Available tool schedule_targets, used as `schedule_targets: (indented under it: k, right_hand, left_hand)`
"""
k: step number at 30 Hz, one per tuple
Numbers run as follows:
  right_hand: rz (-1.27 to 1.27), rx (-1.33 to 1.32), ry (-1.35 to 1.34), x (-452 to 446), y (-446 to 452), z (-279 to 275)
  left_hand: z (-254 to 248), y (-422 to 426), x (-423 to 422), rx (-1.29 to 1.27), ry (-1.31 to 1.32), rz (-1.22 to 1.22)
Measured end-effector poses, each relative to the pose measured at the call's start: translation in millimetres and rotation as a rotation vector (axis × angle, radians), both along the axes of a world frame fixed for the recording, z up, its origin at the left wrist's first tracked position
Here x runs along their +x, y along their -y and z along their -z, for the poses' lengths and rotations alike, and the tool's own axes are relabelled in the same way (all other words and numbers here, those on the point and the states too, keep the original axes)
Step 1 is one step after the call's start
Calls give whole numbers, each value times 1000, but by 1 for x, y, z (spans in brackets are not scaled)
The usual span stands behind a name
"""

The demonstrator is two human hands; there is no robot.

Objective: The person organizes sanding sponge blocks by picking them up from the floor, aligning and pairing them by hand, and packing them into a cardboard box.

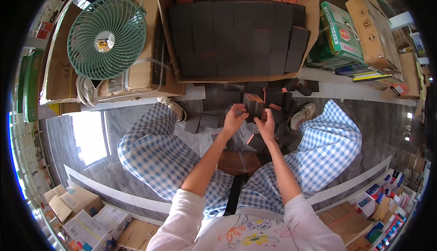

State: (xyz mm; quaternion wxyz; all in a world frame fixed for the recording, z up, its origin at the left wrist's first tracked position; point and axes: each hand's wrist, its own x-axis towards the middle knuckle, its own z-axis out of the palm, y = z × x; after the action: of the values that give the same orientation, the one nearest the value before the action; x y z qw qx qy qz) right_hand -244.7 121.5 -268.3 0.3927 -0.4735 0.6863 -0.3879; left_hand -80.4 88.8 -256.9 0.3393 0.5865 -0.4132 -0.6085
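Between my two hands, above the floor, is a black box (253, 107) with orange ends; it looks like more than one small box side by side. My left hand (235, 118) is at its left side with fingers curled. My right hand (266, 122) is at its lower right, fingers bent against it. Loose black boxes (257, 141) lie on the floor around and below my hands. Beyond them stands an open carton (236, 79) with rows of black boxes (232, 37) and a row of orange ends along its far side.
A green fan (107, 37) rests on cartons at the left. Green packages (341, 37) and a brown carton (373, 32) are at the right. My shoes (306, 113) flank the loose boxes. More cartons (79, 201) are at the lower left.
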Motion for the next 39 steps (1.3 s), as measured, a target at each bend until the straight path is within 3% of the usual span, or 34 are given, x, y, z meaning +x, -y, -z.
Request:
schedule_targets:
  k: [5,7,12,13,15,19,22,27,31,37,39]
  right_hand:
    - [-137,-211,31,12,32,-144]
    - [-209,-224,195,12,39,-181]
    - [-465,-234,263,-2,55,-242]
    - [-461,-246,260,-7,60,-256]
    - [-578,-339,-132,-14,74,-283]
    - [-612,-571,-259,-27,111,-285]
    - [-635,-277,180,-23,119,-276]
    - [-643,-217,347,-13,117,-267]
    - [-600,-334,187,-6,112,-274]
    - [-476,-292,112,-21,123,-257]
    - [-315,-379,-258,-27,128,-245]
  left_hand:
    - [-113,43,20,-239,17,147]
    - [-163,52,27,-190,-174,221]
    - [-244,73,53,-248,-245,467]
    - [-247,77,55,-259,-243,474]
    - [-255,86,60,-235,-317,574]
    - [-263,102,58,-180,-342,545]
    - [-249,111,55,-173,-414,529]
    - [-232,114,55,-205,-449,530]
    - [-230,109,55,-124,-626,460]
    - [-229,99,60,57,-645,481]
    - [-232,99,60,80,-723,437]
